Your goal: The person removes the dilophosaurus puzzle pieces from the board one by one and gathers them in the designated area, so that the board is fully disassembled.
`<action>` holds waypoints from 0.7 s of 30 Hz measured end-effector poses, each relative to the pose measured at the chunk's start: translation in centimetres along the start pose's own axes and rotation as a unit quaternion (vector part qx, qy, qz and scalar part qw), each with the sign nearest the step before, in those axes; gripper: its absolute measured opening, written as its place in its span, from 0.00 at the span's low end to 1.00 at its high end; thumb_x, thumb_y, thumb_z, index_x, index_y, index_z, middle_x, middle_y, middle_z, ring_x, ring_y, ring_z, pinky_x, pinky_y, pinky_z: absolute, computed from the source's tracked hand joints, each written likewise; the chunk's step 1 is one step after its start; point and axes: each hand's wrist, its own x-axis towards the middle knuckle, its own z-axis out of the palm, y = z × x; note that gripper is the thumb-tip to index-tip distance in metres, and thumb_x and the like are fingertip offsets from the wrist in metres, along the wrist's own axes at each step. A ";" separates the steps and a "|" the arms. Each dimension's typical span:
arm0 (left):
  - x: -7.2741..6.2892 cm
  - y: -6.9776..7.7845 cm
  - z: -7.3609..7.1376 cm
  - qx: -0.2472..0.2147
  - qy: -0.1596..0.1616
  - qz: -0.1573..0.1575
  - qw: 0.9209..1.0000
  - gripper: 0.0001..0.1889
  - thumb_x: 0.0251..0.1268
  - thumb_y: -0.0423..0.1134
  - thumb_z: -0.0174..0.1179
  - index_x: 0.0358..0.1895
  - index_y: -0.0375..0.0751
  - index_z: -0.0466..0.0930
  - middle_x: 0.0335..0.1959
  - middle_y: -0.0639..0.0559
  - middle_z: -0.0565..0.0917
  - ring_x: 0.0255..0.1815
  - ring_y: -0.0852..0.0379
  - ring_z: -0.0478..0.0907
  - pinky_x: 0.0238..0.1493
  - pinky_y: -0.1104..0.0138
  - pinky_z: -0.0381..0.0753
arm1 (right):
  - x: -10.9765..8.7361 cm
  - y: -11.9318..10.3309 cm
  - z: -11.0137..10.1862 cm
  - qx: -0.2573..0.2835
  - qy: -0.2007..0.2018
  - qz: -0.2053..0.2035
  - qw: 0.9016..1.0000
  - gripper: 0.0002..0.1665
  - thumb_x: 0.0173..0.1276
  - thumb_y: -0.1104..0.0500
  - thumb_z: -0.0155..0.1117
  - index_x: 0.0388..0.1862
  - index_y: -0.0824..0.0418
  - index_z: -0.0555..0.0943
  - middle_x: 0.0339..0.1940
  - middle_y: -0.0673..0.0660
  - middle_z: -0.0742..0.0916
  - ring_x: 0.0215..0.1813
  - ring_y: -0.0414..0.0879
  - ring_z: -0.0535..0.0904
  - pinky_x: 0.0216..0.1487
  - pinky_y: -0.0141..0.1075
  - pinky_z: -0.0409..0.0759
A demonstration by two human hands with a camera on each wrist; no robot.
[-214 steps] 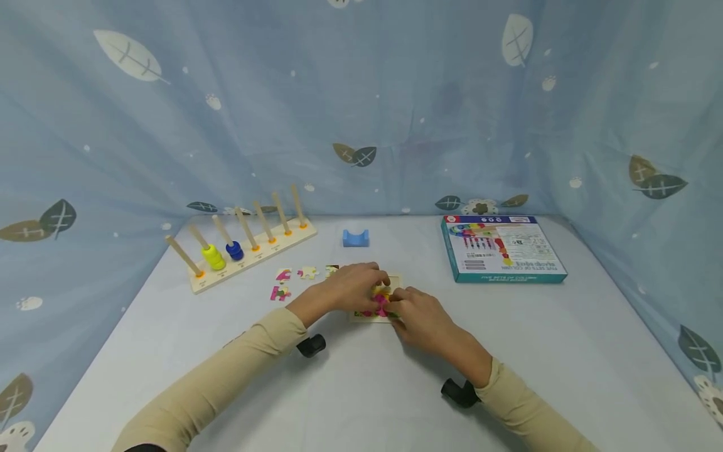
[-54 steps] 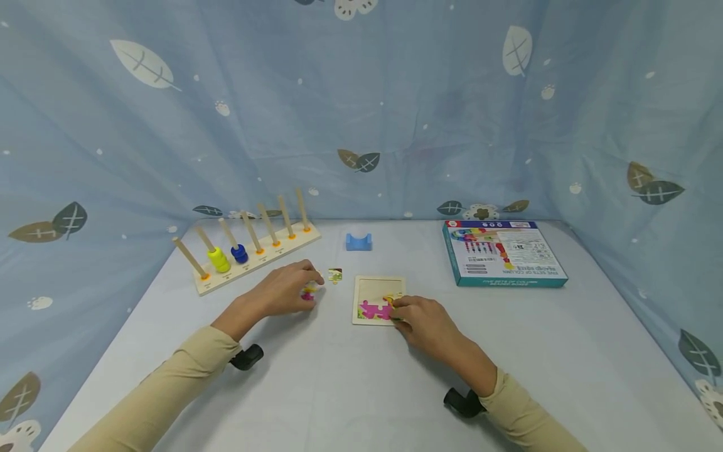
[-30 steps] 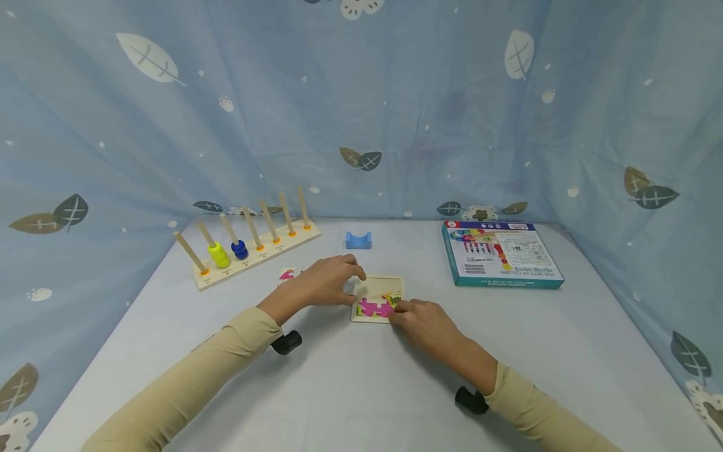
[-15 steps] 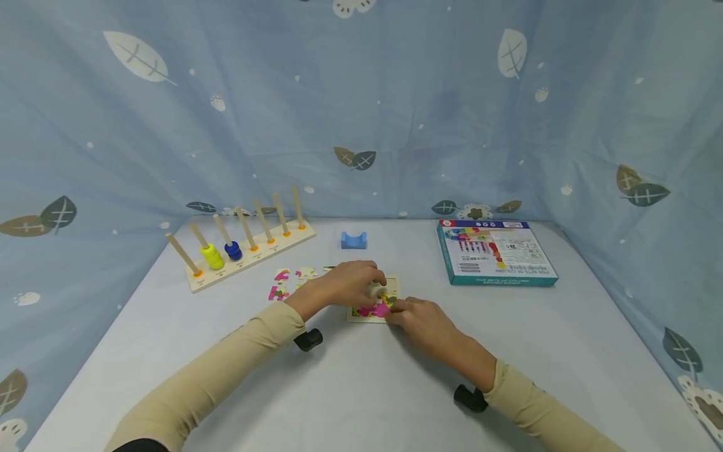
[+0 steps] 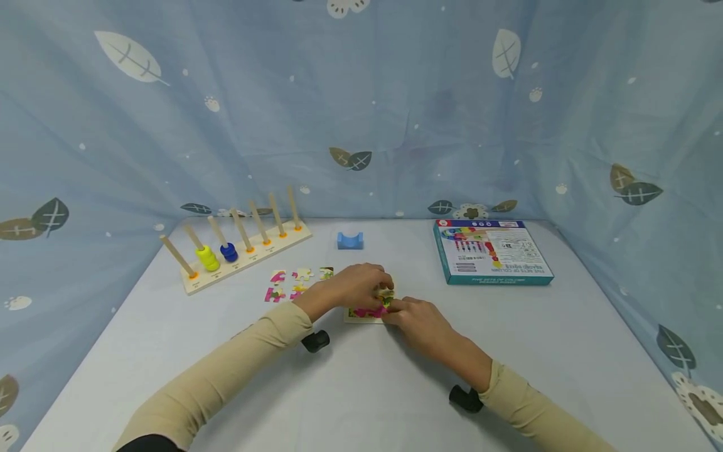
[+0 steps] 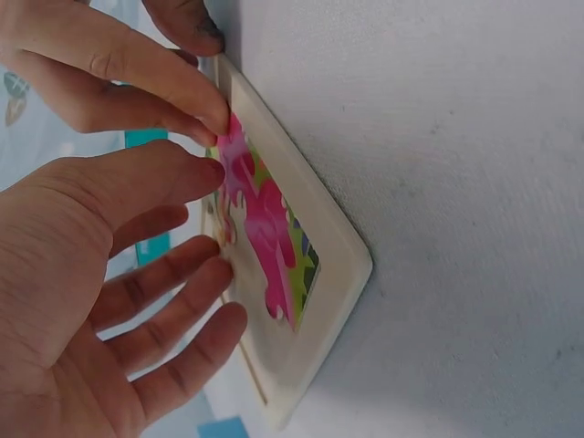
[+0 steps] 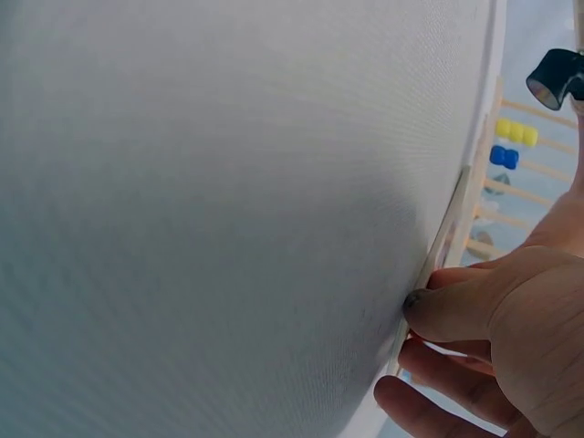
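Under the left hand (image 5: 356,286), only its wrist view shows the tray (image 6: 260,333); pink pieces (image 6: 269,228) lie nearside of the parted fingers, grip unclear; right hand (image 5: 423,325) pinches the tray.

From above, my left hand (image 5: 353,286) hides much of the puzzle tray (image 5: 361,320) and part of the puzzle piece (image 5: 386,293) it pinches; my right hand (image 5: 422,323) covers the tray's right side. Labels along the peg board (image 5: 248,257) and fine print on the box (image 5: 514,251) are too small to read. The bottom edge cuts off both sleeves (image 5: 226,364).
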 end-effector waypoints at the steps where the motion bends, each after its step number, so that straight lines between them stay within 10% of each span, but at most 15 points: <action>1: 0.1 0.0 0.1 0.000 -0.001 0.001 1.000 0.19 0.59 0.40 0.71 0.54 0.45 0.85 0.46 0.54 0.82 0.42 0.60 0.76 0.45 0.65 0.77 | 0.0 0.0 0.0 -0.001 0.001 -0.001 1.000 0.11 0.59 0.69 0.74 0.39 0.57 0.91 0.39 0.52 0.88 0.39 0.46 0.84 0.41 0.37 0.83; 21: 0.6 0.3 0.6 0.026 0.004 0.004 1.000 0.22 0.55 0.41 0.73 0.55 0.45 0.83 0.42 0.54 0.79 0.38 0.61 0.73 0.41 0.67 0.75 | 0.1 -0.4 -0.2 -0.005 0.000 0.008 1.000 0.12 0.55 0.71 0.75 0.37 0.59 0.90 0.38 0.53 0.88 0.37 0.46 0.83 0.38 0.37 0.83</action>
